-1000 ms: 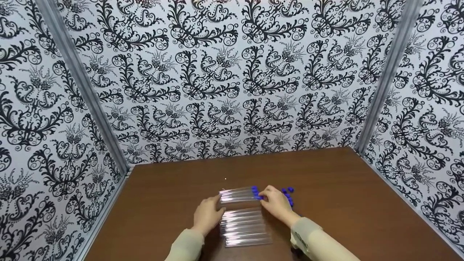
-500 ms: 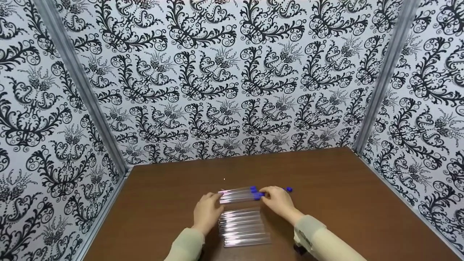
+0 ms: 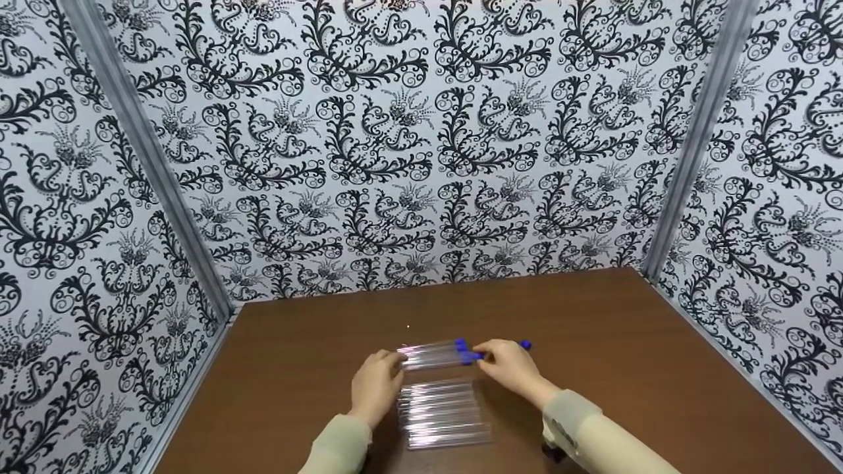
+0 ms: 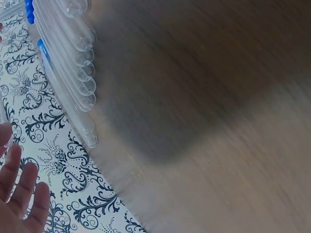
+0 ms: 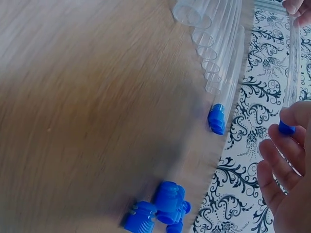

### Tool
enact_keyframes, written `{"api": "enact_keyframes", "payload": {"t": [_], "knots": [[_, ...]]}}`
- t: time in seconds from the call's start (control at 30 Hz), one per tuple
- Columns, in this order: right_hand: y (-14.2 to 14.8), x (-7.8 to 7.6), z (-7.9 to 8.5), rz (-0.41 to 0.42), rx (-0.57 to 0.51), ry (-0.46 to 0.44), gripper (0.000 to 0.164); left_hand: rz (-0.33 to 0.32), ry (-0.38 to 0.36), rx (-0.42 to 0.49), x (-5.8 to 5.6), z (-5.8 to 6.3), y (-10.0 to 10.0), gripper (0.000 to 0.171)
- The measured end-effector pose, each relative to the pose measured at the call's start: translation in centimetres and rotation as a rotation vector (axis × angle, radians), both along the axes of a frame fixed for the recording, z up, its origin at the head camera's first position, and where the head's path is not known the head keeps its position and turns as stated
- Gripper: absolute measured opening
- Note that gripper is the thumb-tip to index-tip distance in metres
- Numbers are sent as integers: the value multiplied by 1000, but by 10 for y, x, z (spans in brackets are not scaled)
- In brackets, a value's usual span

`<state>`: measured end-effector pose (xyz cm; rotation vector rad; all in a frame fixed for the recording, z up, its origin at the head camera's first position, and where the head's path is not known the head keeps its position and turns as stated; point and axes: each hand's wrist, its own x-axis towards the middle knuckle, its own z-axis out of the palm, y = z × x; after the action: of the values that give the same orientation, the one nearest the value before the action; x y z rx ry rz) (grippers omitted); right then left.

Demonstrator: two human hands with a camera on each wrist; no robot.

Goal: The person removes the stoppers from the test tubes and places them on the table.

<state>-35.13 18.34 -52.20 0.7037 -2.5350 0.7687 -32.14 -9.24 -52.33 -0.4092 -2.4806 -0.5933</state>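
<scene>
A clear test tube [image 5: 292, 73] is held up above the table between both hands. Its rounded end is pinched by the left hand [image 3: 377, 387], whose other fingers spread loosely in the left wrist view. At the opposite end, the right hand [image 3: 508, 366] pinches a blue cap [image 5: 286, 128] between thumb and index finger. Behind the held tube lie several blue-capped tubes [image 5: 216, 119]. Closer to the person is a row of uncapped tubes [image 3: 442, 415], side by side with their open mouths to the right.
Several loose blue caps [image 5: 167, 201] lie on the brown table [image 3: 316, 329] beyond the right hand, mostly hidden by it in the head view. One cap [image 3: 525, 344] shows past the knuckles. Patterned walls [image 3: 408, 151] enclose the table at the back and sides.
My right hand has shifted slightly right, now covering most of the loose caps in the head view, with its fingers still at the cap. My left hand stays nearly in place.
</scene>
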Motion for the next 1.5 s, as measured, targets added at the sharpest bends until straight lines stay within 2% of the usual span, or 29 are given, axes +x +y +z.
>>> {"api": "enact_keyframes", "payload": {"t": [0.13,0.23,0.43,0.6,0.73,0.83,1.0,1.3,1.5], "knots": [[1,1,0,12,-3,6,21,-4,-4,-12,0,0,1,20],[0,2,1,19,-4,3,21,-15,27,-52,0,0,2,21],[-1,2,2,36,4,-2,21,-9,153,-210,-2,2,2,27],[0,1,2,48,39,-32,22,-11,268,-328,-4,0,1,20],[1,1,2,45,72,-74,19,-12,344,-389,-6,-3,0,15],[2,0,3,46,83,-90,16,-14,374,-409,-5,-2,0,14],[2,-1,6,86,74,-100,13,-20,389,-428,-5,-2,-1,16],[4,-2,5,111,83,-50,10,-28,342,-426,-3,-4,1,16],[5,0,3,127,84,9,11,-35,351,-414,-5,-5,4,15]]}}
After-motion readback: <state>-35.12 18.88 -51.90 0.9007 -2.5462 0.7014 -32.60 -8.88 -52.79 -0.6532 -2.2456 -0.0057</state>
